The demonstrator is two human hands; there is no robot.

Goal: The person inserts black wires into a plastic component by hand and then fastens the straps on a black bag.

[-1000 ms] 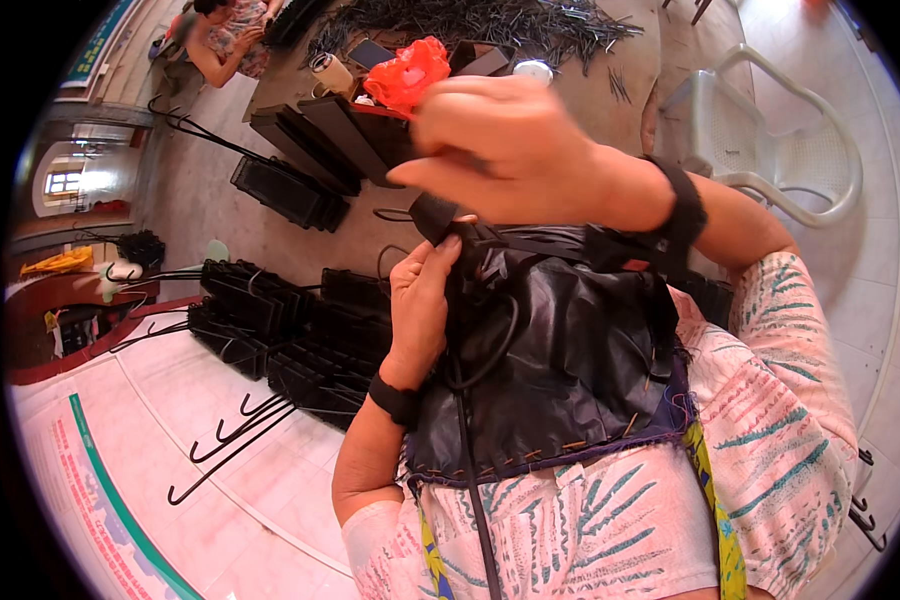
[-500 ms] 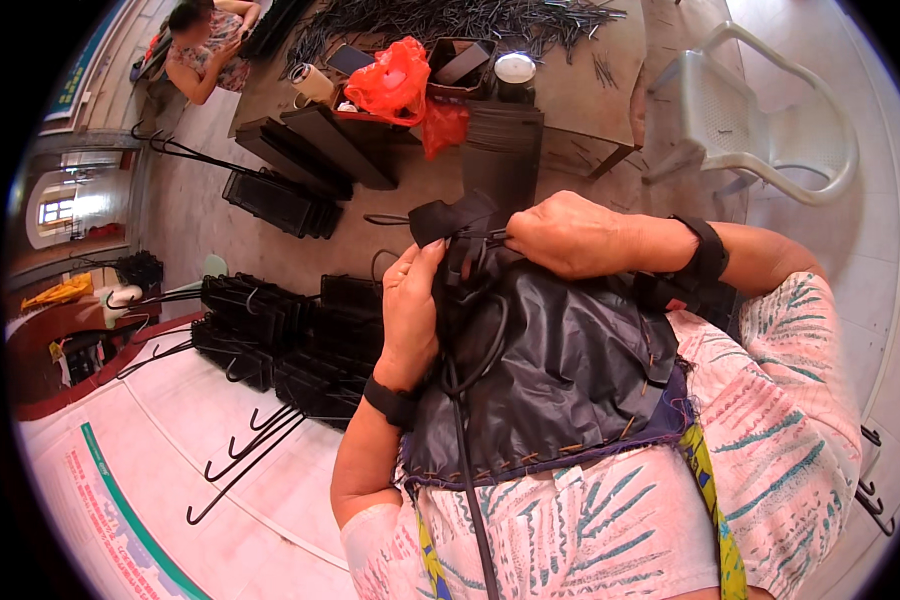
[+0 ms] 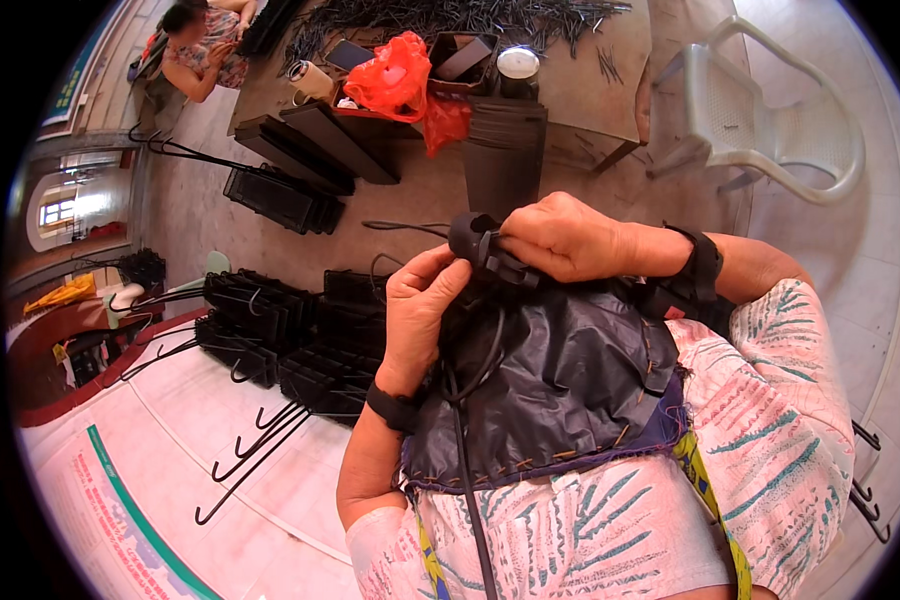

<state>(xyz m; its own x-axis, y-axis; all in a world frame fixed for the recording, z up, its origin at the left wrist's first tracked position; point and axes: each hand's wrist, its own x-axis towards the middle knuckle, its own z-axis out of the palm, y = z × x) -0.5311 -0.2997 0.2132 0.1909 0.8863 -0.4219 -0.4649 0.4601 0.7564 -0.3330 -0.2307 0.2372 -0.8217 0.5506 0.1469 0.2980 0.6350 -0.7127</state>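
Over my lap, my left hand [image 3: 416, 312] and my right hand [image 3: 566, 240] come close together on a black curled strip [image 3: 464, 236] with a rounded, ring-like end. My left thumb and fingers are closed on its lower near side. The right hand is a closed fist pinching it from the right, and most of the part inside those fingers is hidden. Beneath both hands a shiny black lap cover [image 3: 570, 370] lies over my legs. A thin black rod [image 3: 467, 470] runs down across the cover from below the hands, beside a dark loop of cord or wire [image 3: 497, 350].
Stacked black frames with hooked rods [image 3: 260, 315] stand left of me. Ahead, a table [image 3: 590, 100] bears loose dark strips [image 3: 450, 22], a red plastic bag [image 3: 390, 78] and a jar [image 3: 518, 70]. Dark panels [image 3: 507, 150] lean there. A plastic chair [image 3: 740, 110] is far right; another person [image 3: 205, 50] sits far left.
The black strip has turned, and its ring-like end now shows on top. My left thumb and fingers have shifted right along it, toward my right hand, which stays closed.
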